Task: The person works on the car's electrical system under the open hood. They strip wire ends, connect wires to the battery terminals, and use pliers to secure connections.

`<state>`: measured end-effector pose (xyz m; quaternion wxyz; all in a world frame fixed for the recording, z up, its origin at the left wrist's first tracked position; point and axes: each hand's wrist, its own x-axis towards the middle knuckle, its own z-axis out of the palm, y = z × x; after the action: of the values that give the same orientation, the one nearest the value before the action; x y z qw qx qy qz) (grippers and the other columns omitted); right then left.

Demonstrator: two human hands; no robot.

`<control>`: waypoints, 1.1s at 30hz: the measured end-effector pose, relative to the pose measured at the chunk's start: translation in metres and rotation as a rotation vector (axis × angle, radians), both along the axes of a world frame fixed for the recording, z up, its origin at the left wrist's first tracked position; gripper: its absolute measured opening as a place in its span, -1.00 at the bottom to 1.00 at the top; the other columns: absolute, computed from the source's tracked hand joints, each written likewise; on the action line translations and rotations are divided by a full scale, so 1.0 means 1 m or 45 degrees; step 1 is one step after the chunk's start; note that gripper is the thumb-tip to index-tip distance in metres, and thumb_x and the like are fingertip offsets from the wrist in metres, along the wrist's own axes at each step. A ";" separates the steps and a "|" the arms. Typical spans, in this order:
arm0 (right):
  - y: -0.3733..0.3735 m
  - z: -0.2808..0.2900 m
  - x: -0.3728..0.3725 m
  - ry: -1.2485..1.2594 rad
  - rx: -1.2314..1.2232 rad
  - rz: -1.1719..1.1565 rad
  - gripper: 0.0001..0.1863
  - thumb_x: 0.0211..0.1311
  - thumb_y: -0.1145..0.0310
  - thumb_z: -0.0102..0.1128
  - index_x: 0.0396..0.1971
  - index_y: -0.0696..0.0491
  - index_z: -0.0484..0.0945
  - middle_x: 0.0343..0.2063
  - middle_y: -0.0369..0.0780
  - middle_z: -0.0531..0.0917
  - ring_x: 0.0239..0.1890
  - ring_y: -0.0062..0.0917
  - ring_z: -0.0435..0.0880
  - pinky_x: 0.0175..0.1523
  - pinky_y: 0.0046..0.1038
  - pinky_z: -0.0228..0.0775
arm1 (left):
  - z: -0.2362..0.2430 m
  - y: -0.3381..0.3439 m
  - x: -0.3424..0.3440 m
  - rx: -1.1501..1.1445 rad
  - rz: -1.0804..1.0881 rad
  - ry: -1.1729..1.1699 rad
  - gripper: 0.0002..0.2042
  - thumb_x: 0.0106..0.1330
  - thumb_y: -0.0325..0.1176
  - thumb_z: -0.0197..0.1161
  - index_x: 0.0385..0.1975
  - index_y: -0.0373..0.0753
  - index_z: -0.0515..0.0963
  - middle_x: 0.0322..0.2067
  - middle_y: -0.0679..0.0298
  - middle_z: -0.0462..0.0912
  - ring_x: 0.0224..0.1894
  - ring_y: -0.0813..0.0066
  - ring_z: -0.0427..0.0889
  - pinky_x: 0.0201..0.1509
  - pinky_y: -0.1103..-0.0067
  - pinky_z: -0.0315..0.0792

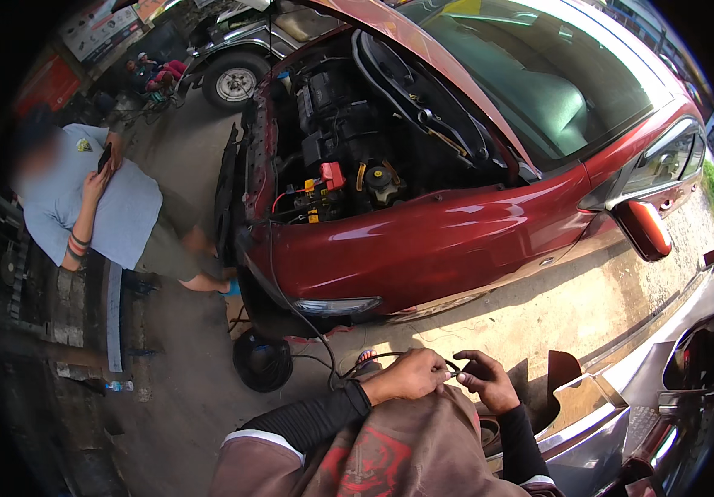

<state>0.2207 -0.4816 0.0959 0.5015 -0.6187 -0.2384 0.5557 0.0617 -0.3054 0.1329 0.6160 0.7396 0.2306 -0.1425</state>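
Head view: over concrete (179,348) beside a red car (448,248), left hand (413,375) pinches cable (385,355); right hand (491,383), grip unclear.

The left grip (411,376) was pinched closed, its forearm (314,421) slanted behind it; the right grip (491,384) was just beside, thumb (471,383) and forefinger (479,358) curved toward it.

Strong sunlight is brightening the concrete floor (498,323) at four o'clock, while shade is covering it toward eight. At ten o'clock, a printed signboard (100,33) is showing above a red panel (46,83). Some green grass (713,195) is growing at three o'clock.
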 end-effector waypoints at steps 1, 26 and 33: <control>0.004 0.004 0.002 -0.112 0.078 0.090 -0.76 0.39 0.38 0.43 -0.09 0.23 0.71 -0.25 -0.29 0.67 -0.22 -0.61 0.59 -0.06 -0.51 0.45 | 0.003 0.002 0.001 -0.067 0.034 -0.042 -0.67 0.55 -0.17 0.25 -0.20 -0.37 0.71 -0.48 0.28 0.72 -0.46 0.52 0.65 -0.34 0.46 0.51; 0.087 0.051 0.243 -0.529 0.107 -1.161 -0.74 0.57 0.22 0.18 -0.16 0.13 0.66 -0.60 -0.47 0.28 -0.68 -0.80 0.16 -0.60 -0.64 -0.04 | -0.032 0.433 0.045 1.442 1.209 -0.697 -0.81 0.30 -0.49 0.39 -0.10 -0.27 0.73 -0.15 0.00 0.71 0.01 -0.05 0.66 0.15 0.22 0.51; 0.122 0.035 0.240 -0.286 0.028 -1.225 -0.69 0.57 0.16 0.23 -0.03 0.13 0.65 -0.61 -0.50 0.23 -0.64 -0.77 0.16 -0.50 -0.66 0.02 | -0.081 0.453 0.045 1.085 0.928 -0.472 -0.85 0.31 -0.44 0.39 -0.16 -0.28 0.75 -0.19 0.05 0.75 0.01 -0.01 0.68 0.14 0.23 0.53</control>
<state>0.4610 -0.3596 0.1308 0.6789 -0.7095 0.0158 0.1883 0.1067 0.1477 0.0518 0.3040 0.8075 0.3952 0.3151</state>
